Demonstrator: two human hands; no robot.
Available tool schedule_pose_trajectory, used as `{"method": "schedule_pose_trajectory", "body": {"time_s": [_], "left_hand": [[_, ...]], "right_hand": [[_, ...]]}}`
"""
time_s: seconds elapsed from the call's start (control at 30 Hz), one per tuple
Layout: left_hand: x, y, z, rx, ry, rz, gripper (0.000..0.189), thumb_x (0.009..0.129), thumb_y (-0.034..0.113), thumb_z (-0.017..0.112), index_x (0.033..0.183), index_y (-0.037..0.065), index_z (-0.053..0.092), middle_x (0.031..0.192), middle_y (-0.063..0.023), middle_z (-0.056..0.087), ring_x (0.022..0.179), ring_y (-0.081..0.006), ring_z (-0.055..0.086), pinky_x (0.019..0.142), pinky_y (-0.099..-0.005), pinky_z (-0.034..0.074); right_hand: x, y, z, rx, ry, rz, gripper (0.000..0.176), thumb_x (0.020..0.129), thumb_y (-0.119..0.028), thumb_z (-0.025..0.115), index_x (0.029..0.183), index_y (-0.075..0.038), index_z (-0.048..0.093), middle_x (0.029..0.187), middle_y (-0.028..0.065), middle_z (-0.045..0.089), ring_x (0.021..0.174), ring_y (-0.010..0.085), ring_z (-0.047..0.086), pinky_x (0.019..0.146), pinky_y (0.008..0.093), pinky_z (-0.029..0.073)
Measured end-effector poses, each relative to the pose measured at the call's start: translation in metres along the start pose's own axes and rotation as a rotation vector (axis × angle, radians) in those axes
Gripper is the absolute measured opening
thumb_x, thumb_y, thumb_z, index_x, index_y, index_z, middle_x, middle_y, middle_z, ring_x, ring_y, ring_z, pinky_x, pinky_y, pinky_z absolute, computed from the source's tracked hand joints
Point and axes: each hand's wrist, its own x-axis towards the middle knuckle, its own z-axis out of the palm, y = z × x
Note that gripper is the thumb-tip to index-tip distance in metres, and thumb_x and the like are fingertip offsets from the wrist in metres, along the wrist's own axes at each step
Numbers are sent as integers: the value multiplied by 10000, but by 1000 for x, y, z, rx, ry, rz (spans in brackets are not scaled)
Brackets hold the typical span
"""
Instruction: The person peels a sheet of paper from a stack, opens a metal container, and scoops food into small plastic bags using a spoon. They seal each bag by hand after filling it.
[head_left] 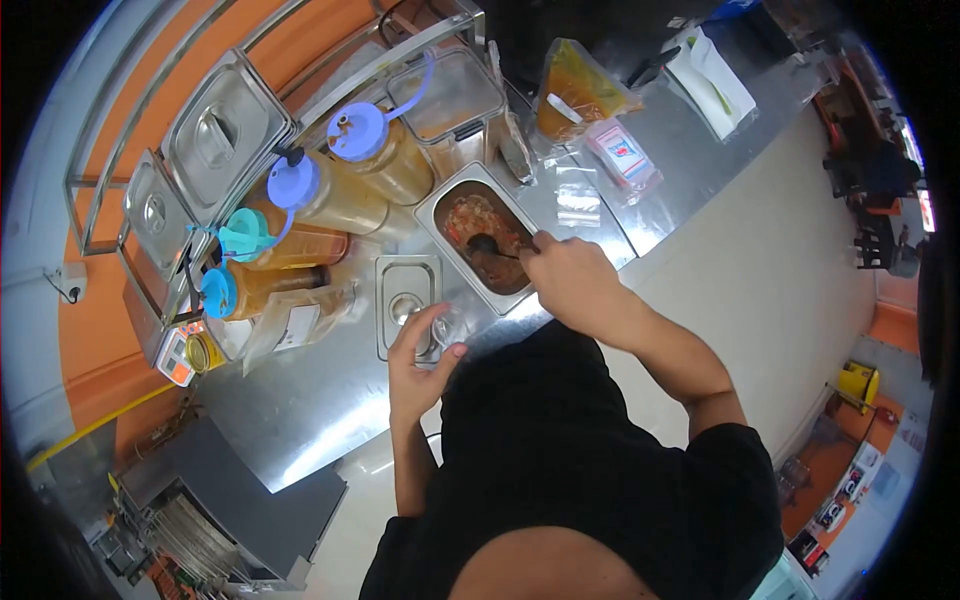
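Head view: dark ladle was gripped by curled fingers of right hand, its bowl sunk in sauce inside steel pan; clear plastic item, cup or bag not tellable, was pinched between thumb and fingers of left hand, just beside pan; for clean scooping, ladle was judged best kept level over rim; pan's left was flanked by squeeze bottles and lid; more room was offered along counter left of lid; pan was set near front edge.

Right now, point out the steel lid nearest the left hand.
The lid lying flat beside the tub, by the left hand; the other lids stand tilted beyond the bottles.
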Motion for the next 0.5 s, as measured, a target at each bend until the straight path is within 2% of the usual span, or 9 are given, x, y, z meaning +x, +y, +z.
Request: {"method": "schedule_pose_trajectory", "body": {"time_s": [0.07, 0.2, 0.27, 0.4, 0.47, 0.5], "left_hand": [[0, -2, 1, -14, 11, -34, 502, 790, 131, 788, 1247, 16, 614, 1157, -143, 655, 1067, -245, 617, 954, -331, 449], [2, 2, 2, -9, 13, -26, 496, 790, 121, 782, 1245, 17, 615, 1149, -142, 656, 1066, -243, 616, 954, -331, 448], [4, 2, 2, -10, 14, -20, 496, 791, 112, 777, 1249, 15, 612, 1147, -142, 657, 1070, -242, 614, 958, -331, 445], [8, -1, 6, -11, 2, -35, 494, 794, 110, 773, 1251, 12, 612, 1152, -142, 657, 1076, -243, 612, 964, -334, 444], [8, 1, 7, -21, -6, -31, 487, 795, 99, 763, 1249, 10, 612, 1159, -142, 657, 1085, -247, 611, 971, -341, 442], [8, 3, 6, -20, -5, -29, 487, 795, 99, 763, 1249, 10, 612, 1159, -142, 657, 1085, -247, 611, 971, -341, 442]], "right_hand": [[11, 8, 12, 64, -41, -64, 181, 773, -39, 577, 914, 30, 668, 945, 207, 656, 762, 388, 677, 696, 446, 564], [9, 13, 12, 138, -91, -56, 150, 788, -40, 572, 864, 21, 686, 931, 201, 666, 791, 397, 672, 725, 455, 556], [7, 17, 1, 201, -12, 15, 140, 800, -51, 586, 853, 6, 703, 903, 186, 677, 813, 380, 673, 728, 455, 546], [11, 40, 21, 366, 33, -23, 145, 805, -78, 619, 881, 0, 714, 905, 197, 684, 822, 394, 660, 719, 465, 532], [6, 52, 20, 478, 77, -72, 166, 825, -81, 631, 935, 7, 720, 852, 167, 705, 705, 313, 675, 623, 399, 525], [3, 56, 19, 477, 79, -73, 166, 825, -81, 631, 935, 7, 720, 852, 167, 705, 705, 313, 675, 623, 399, 525]]}}
